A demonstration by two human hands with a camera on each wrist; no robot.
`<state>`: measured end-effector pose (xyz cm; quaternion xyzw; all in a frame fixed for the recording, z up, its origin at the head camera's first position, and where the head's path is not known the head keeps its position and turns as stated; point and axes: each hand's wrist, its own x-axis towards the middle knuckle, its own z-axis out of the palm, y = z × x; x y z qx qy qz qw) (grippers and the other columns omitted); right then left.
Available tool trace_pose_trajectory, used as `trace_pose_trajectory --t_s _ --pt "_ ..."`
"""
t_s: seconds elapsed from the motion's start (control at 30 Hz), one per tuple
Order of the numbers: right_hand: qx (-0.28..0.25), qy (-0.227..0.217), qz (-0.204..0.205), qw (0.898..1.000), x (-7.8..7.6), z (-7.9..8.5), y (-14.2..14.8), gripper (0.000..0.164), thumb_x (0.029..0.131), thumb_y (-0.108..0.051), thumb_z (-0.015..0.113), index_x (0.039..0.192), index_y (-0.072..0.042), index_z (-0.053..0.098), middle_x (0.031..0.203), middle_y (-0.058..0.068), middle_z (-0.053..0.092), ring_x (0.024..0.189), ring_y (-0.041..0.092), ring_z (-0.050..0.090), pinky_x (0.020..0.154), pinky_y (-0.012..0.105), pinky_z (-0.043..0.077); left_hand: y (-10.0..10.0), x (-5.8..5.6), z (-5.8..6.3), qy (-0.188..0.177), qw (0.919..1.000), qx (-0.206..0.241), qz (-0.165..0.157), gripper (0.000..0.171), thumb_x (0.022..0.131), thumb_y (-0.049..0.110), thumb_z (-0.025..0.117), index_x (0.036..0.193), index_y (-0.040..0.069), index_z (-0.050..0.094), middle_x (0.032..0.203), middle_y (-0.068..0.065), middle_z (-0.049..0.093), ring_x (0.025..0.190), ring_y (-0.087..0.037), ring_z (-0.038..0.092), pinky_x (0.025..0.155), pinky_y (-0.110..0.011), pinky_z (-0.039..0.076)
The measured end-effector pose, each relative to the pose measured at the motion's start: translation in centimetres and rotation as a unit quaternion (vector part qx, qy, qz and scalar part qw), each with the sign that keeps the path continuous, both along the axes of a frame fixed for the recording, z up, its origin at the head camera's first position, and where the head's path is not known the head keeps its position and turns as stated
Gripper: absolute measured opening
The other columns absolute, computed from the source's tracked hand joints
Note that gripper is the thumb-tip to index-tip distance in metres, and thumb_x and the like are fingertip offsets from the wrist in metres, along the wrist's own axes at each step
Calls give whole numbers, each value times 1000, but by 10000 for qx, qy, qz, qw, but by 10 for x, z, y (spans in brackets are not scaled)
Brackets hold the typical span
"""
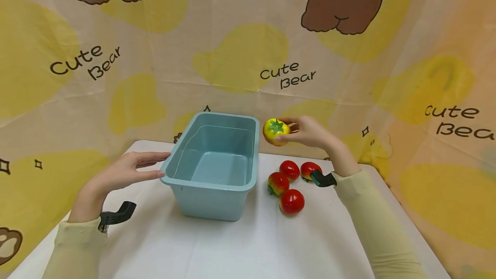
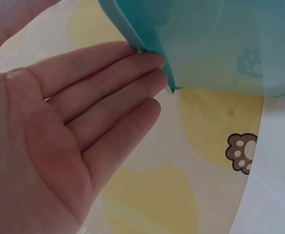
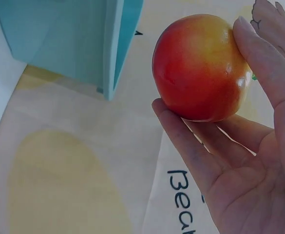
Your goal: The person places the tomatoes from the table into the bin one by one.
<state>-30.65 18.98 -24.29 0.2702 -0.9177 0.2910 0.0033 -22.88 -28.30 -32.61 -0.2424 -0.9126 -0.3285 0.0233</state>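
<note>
Pinching a yellow-and-red tomato (image 1: 276, 131) between thumb and fingers of the right hand (image 1: 308, 131), raised above the tabletop (image 1: 217, 249), just beside the right rim of the blue-grey plastic bin (image 1: 211, 201). Touching the bin's left rim with the left hand (image 1: 117, 171), thumb and fingers straight and spread apart. Probably mid-transfer, so calling next for a shift leftward over the rim, then a loosened pinch, while avoiding four mostly red tomatoes (image 1: 292, 202) lying near the bin.
</note>
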Motion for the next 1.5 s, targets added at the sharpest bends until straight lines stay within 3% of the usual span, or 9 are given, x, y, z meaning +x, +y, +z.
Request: trace_pose_trajectory --t_s 0.67,0.97,1.5 --pt "-56 -41 605 9981 -16 7 -52 56 81 -36 75 128 -10 59 119 7 62 100 24 64 84 30 54 0 -2 0 47 10000 38 -23 54 87 35 68 136 17 53 136 -1 55 123 -31 54 93 -10 38" --pt "60 26 634 9980 -19 9 -75 58 80 -39 75 129 -12 59 126 5 60 101 21 64 85 30 53 0 -2 0 -7 10000 39 -39 54 88 35 68 137 18 52 137 -2 55 124 -32 53 94 -10 38" --pt "240 113 893 9957 -24 6 -118 58 81 -38 74 129 -9 59 123 6 63 103 20 61 88 28 52 0 0 0 11 10000 -21 56 55 87 37 68 137 18 53 137 -2 55 123 -32 54 94 -10 38"
